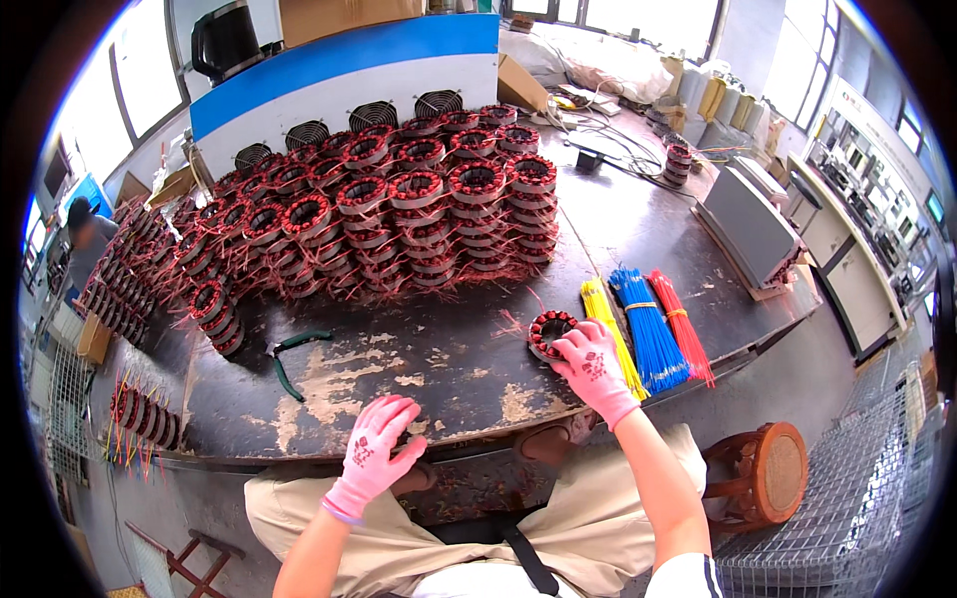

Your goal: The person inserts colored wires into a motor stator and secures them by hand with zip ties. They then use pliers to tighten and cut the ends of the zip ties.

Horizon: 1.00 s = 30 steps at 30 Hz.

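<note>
Worn workbench (439,374): right hand (590,364) grips stator (550,329) beside wire bundles (648,329); left hand (374,453) released.

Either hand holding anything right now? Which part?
Right hand rests on the near rim of a single wound coil ring lying on the table; a closed grip can't be told. Left hand holds nothing.
</note>
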Each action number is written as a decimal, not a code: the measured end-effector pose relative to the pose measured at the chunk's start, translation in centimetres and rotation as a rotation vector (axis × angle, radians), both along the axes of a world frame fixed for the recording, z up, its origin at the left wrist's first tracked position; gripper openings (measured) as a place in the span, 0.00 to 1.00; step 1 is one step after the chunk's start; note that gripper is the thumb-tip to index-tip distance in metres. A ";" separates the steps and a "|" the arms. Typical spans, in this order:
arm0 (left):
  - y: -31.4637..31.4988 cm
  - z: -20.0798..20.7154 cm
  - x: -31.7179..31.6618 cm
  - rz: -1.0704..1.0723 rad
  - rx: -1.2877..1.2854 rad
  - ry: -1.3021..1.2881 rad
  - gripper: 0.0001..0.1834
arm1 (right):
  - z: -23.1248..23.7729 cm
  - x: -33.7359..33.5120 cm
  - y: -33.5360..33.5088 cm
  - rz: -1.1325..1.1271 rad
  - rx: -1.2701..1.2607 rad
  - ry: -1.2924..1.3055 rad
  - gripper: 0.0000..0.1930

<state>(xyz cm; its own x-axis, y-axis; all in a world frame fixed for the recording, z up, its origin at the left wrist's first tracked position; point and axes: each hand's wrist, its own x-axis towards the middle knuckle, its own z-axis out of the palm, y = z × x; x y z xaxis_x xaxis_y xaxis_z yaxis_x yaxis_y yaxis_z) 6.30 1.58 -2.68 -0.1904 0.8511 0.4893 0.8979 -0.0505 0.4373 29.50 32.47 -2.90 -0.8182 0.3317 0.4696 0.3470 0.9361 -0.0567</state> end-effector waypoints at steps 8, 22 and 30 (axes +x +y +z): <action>0.0 0.2 4.8 -0.052 0.257 0.146 0.31 | 1.7 -7.5 -12.8 0.440 -0.130 0.096 0.12; 0.2 -4.4 1.1 0.224 0.111 0.297 0.31 | -1.4 -10.3 -3.4 0.509 -0.258 -0.155 0.28; 0.3 -4.4 0.8 0.196 0.121 0.300 0.30 | -0.9 -12.6 3.3 0.347 -0.195 -0.103 0.26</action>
<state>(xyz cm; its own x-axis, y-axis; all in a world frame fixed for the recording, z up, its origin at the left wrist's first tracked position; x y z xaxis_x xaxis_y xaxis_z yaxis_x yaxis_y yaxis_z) 7.11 1.87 -7.08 -0.1774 0.7450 0.6430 0.9828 0.1001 0.1551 16.86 35.73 -3.85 -0.9367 0.1024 0.3347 0.0259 0.9739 -0.2255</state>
